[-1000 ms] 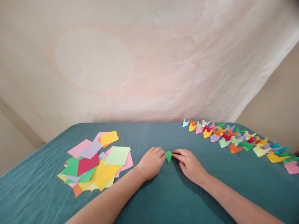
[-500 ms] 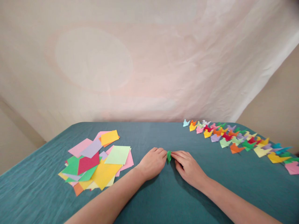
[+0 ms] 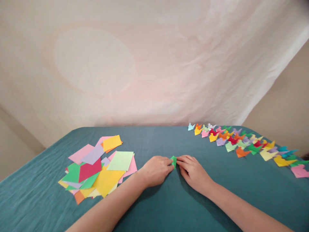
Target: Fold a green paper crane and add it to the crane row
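Observation:
A small folded piece of green paper (image 3: 173, 162) is held just above or on the cloth, near the middle of the table. My left hand (image 3: 157, 170) pinches its left side, fingers closed and pointing right. From the other side, my right hand (image 3: 193, 169) grips the right edge between thumb and fingertips. The fingers hide part of the paper, so its full folded shape does not show.
Loose sheets of coloured paper (image 3: 109, 180) lie in an overlapping pile at the left. Rows of folded paper birds (image 3: 231, 147) stand along the right side of the teal tablecloth (image 3: 154, 209). A pale hanging sheet (image 3: 154, 64) rises behind the table.
My left hand has shifted slightly, and more of the green paper's face now shows between the hands. The whole view has moved a little.

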### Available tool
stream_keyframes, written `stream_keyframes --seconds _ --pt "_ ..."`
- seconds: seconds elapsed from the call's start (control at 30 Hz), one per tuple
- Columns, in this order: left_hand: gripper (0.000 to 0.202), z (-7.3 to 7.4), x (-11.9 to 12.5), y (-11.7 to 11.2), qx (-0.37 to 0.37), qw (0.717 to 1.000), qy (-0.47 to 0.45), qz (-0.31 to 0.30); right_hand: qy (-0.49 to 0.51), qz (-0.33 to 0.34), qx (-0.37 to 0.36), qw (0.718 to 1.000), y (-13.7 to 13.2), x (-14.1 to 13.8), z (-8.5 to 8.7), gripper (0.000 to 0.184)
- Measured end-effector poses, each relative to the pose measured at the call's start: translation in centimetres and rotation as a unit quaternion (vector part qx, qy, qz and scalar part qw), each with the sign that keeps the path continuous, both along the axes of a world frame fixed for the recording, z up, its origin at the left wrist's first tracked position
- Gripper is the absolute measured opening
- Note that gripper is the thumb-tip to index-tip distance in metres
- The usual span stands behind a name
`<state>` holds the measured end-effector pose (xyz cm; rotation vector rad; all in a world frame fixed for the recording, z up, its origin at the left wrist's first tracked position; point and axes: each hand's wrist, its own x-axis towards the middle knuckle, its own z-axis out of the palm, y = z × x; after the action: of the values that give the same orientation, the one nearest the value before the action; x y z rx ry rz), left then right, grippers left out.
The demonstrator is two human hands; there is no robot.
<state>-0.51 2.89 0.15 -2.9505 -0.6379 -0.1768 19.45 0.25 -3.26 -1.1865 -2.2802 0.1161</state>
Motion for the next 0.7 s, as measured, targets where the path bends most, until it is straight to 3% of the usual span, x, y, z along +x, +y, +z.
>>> stream_keyframes --seconds 0.7 --pt "0.017 1.5 -0.3 -0.1 -0.014 1.000 0.007 -0.005 -0.007 0.016 0.036 0.999 -0.9 -0.4 0.4 0.033"
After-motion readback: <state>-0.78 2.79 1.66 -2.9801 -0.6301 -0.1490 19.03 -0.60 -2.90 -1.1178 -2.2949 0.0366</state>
